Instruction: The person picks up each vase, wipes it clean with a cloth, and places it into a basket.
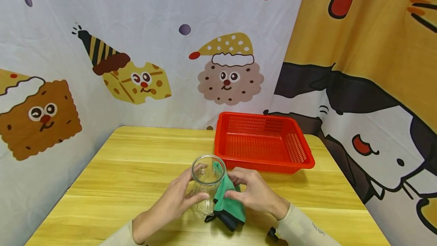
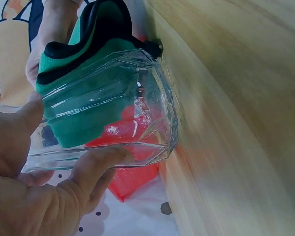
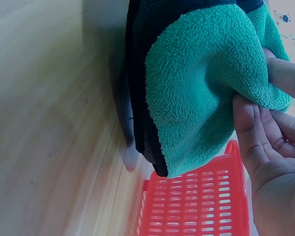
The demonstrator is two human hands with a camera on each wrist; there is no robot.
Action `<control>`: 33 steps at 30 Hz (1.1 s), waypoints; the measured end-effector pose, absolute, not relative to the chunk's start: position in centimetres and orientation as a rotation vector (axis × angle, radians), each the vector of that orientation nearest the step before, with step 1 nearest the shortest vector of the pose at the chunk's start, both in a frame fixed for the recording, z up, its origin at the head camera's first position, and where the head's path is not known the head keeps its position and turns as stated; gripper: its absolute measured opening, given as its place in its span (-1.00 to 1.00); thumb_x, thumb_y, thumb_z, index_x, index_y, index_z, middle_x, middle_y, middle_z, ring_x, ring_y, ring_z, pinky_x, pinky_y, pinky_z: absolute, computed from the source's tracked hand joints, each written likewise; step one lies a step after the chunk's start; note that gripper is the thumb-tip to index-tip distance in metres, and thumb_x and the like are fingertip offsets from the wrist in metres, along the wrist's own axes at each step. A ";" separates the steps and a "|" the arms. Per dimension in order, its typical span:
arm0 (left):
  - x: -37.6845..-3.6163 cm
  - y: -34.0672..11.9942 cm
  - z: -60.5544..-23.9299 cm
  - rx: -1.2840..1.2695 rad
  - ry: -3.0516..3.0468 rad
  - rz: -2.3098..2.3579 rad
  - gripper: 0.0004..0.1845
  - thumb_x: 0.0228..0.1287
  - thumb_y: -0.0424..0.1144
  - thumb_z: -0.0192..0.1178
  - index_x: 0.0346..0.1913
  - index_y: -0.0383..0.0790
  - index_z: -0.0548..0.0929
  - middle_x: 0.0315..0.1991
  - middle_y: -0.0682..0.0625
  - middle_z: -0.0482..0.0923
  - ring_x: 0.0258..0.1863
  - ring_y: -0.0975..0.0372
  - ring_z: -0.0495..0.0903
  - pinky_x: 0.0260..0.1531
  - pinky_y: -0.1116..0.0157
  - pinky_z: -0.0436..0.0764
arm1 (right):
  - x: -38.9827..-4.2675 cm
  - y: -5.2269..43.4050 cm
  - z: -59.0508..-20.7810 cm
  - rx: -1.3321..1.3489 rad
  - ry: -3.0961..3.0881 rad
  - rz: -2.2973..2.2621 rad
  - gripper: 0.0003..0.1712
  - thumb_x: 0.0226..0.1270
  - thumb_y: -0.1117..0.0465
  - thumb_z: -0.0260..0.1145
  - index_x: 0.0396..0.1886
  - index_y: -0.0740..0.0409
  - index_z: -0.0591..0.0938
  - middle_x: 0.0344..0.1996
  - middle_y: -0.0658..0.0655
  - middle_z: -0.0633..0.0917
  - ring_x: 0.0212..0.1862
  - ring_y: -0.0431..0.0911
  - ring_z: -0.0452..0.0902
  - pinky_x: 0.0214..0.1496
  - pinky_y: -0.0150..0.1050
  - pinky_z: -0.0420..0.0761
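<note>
A clear faceted glass is held just above the wooden table near its front edge. My left hand grips the glass round its side, thumb and fingers curled on it. A green cloth with a black edge is pressed against the glass's right side and reaches over its rim. My right hand pinches the cloth between thumb and fingers.
An empty red plastic basket stands just behind the hands, towards the back right of the table. Printed cartoon curtains close off the back and both sides.
</note>
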State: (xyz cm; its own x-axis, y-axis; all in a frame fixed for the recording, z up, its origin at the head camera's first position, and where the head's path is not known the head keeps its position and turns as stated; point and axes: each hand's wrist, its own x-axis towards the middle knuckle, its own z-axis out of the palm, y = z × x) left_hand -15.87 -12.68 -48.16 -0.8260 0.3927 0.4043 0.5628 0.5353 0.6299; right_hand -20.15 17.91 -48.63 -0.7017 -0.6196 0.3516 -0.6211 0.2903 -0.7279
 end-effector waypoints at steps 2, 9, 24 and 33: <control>-15.8 -12.7 -48.1 -0.822 -2.547 -1.167 -0.13 0.52 0.03 0.58 0.76 -0.02 0.44 0.60 -0.15 0.67 0.52 -0.16 0.74 0.46 -0.27 0.80 | -20.1 17.9 -48.6 1.213 -2.519 1.423 -0.56 0.54 0.15 0.70 0.33 0.00 0.83 -0.03 -0.05 0.88 -0.11 -0.30 0.83 0.07 -0.23 0.98; -15.8 -12.7 -48.0 -0.843 -2.539 -1.187 -0.14 0.52 0.01 0.57 0.74 -0.11 0.46 0.54 -0.20 0.71 0.49 -0.13 0.76 0.47 -0.28 0.79 | -20.1 17.7 -48.3 1.216 -2.507 1.414 -0.54 0.53 0.16 0.70 0.34 0.04 0.83 -0.04 -0.06 0.87 -0.11 -0.30 0.84 0.09 -0.23 0.98; -15.8 -12.7 -48.0 -0.844 -2.537 -1.180 -0.15 0.54 0.05 0.55 0.74 -0.06 0.46 0.54 -0.18 0.72 0.47 -0.11 0.78 0.47 -0.29 0.79 | -19.9 17.5 -47.3 1.211 -2.484 1.400 -0.52 0.51 0.21 0.71 0.34 0.14 0.83 -0.02 -0.05 0.89 -0.12 -0.29 0.84 0.09 -0.21 0.99; -15.7 -12.7 -47.7 -0.840 -2.539 -1.189 -0.14 0.54 0.05 0.55 0.75 -0.02 0.44 0.57 -0.16 0.70 0.50 -0.14 0.75 0.48 -0.29 0.77 | -19.9 17.4 -46.8 1.192 -2.469 1.428 -0.50 0.48 0.25 0.72 0.35 0.11 0.84 -0.05 -0.07 0.88 -0.12 -0.28 0.86 0.09 -0.15 1.00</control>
State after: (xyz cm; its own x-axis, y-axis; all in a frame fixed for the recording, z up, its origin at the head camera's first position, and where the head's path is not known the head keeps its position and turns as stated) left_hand -15.73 -12.68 -47.73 -0.8144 0.4055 0.4151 0.5785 0.5112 0.6357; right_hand -19.86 17.41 -46.85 -0.7015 -0.5925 0.3961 -0.6387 0.2761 -0.7182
